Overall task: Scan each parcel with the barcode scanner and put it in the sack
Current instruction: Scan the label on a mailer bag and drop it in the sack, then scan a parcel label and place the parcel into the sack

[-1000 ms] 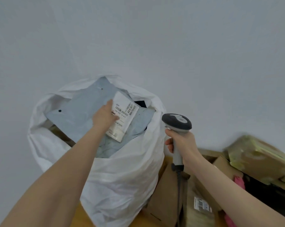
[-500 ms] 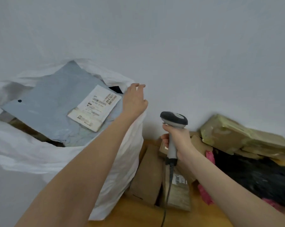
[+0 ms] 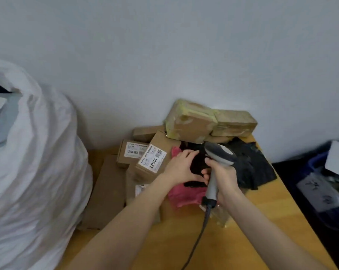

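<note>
The white sack [image 3: 38,172] bulges at the left, with a grey mailer [image 3: 1,123] showing at its mouth. On the wooden table [image 3: 262,215] lies a heap of parcels. My left hand [image 3: 181,166] rests on a small black soft parcel [image 3: 198,164], fingers stretched over its top and thumb spread along its lower edge. A pink soft parcel [image 3: 186,195] lies under it. Just to the right, my right hand [image 3: 223,176] grips the handle of the grey barcode scanner [image 3: 220,153], whose head points toward the heap. Its cable hangs down toward me.
Brown boxes labelled 12V4A [image 3: 153,158] stand left of my left hand, beside a flat cardboard box [image 3: 106,191] by the sack. Yellow-taped boxes [image 3: 192,121] sit against the wall. A larger black bag [image 3: 254,164] lies right of the scanner. Dark clutter [image 3: 320,188] fills the floor beyond the table's right edge.
My left hand let go of the grey mailer in the sack and swung right onto the black parcel. The view turned from the sack to the heap. The scanner stayed in my right hand.
</note>
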Tool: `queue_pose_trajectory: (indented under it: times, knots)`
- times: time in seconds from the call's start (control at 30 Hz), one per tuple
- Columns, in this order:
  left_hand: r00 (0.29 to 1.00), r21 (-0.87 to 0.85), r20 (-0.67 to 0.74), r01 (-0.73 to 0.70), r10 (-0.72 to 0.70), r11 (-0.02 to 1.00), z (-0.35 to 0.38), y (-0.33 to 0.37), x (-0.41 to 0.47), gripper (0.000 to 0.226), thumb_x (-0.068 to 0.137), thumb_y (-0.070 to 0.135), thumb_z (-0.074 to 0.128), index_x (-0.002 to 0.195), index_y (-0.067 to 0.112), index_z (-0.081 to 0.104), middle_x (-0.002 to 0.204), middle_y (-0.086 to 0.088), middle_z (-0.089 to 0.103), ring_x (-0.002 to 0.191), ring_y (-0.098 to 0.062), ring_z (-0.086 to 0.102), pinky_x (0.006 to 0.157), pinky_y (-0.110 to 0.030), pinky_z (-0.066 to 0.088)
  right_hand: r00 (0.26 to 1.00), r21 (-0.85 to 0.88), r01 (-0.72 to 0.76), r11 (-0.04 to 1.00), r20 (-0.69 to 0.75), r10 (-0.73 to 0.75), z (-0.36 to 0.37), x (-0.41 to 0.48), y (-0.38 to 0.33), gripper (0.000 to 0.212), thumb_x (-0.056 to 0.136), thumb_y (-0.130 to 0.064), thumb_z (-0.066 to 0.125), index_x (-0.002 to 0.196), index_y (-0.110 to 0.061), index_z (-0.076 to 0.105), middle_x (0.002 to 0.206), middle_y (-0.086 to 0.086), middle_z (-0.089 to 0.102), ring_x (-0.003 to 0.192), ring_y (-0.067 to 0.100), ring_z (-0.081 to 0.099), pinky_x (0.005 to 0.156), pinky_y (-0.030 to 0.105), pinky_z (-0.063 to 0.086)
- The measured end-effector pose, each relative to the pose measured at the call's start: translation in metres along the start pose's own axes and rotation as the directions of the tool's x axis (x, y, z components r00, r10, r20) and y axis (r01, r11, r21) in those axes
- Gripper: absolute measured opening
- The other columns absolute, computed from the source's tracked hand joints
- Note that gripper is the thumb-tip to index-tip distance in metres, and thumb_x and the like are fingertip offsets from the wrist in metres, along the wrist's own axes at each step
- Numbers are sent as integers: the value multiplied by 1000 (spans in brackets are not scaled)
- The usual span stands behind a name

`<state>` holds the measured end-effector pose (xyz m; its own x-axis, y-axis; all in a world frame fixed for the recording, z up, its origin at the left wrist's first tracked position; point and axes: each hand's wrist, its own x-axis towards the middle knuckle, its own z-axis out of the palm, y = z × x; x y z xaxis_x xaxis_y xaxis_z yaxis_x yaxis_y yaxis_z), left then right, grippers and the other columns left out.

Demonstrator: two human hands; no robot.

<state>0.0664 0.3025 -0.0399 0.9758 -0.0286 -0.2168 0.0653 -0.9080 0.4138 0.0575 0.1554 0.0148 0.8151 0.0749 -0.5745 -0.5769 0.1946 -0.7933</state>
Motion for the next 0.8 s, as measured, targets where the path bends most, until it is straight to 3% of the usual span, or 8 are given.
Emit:
queue_pose_trajectory:
  times: [0.1,0.17,0.27,0.4,0.57,0.63,0.7,0.8]
  knots:
    - [986,109,97,-149,139,983,40,47,25,83,87,39,58,154,20,12,160,-7,14,147,-24,14,119,-43,17,999,31,25,999,-48,-23,-29,11,-11,14,86,-11,70,78,0,66,53,10,58,41,18,50,43,26,44]
    - [975,241,188,-160,116,957,61,70,38,82,92,38,53,155,21,3,162,-6,4,149,-24,3,121,-44,8,996,56,33,998,-86,-28,-49,18,-19,13,84,-10,71,76,-2,65,51,8,57,41,17,49,43,26,43]
    - [987,289,128,-131,97,948,67,86,51,75,90,44,57,152,27,20,157,-7,24,143,-29,24,114,-44,27,993,81,32,996,-120,-22,-76,26,-29,15,84,-10,71,73,-3,63,49,7,58,37,14,50,39,22,44]
    - [999,95,-38,-4,7,995,38,85,63,40,92,25,55,132,29,57,126,-5,63,113,-30,59,87,-39,51,993,111,44,993,-116,-31,-96,27,-36,12,86,-10,69,81,-1,64,51,7,61,38,13,52,40,23,45]
    - [895,-298,-341,186,-286,936,-42,63,64,25,96,27,55,106,8,68,105,-17,70,100,-35,63,78,-40,48,993,132,91,987,-90,-80,-92,19,-49,13,86,-10,70,78,-2,64,54,9,62,37,12,52,40,21,45]
    - [841,-532,-371,156,-394,833,-81,50,56,26,97,24,55,104,2,66,105,-20,69,102,-35,64,85,-44,50,992,146,114,983,-78,-104,-84,15,-54,12,85,-10,72,80,-1,65,60,13,62,40,14,53,42,22,46]
    - [796,-778,-327,78,-509,623,-115,36,41,19,97,20,56,102,4,65,106,-17,69,101,-32,65,90,-47,52,988,155,150,976,-61,-142,-72,10,-57,11,84,-9,74,80,-3,65,65,13,65,44,15,56,44,24,47]
    - [792,-963,-182,-26,-583,267,-150,18,6,16,95,18,60,107,8,62,96,-6,72,83,-21,70,70,-37,58,987,193,157,968,-1,-160,-48,1,-54,11,81,-7,77,82,-7,66,62,6,68,50,15,64,48,25,53]
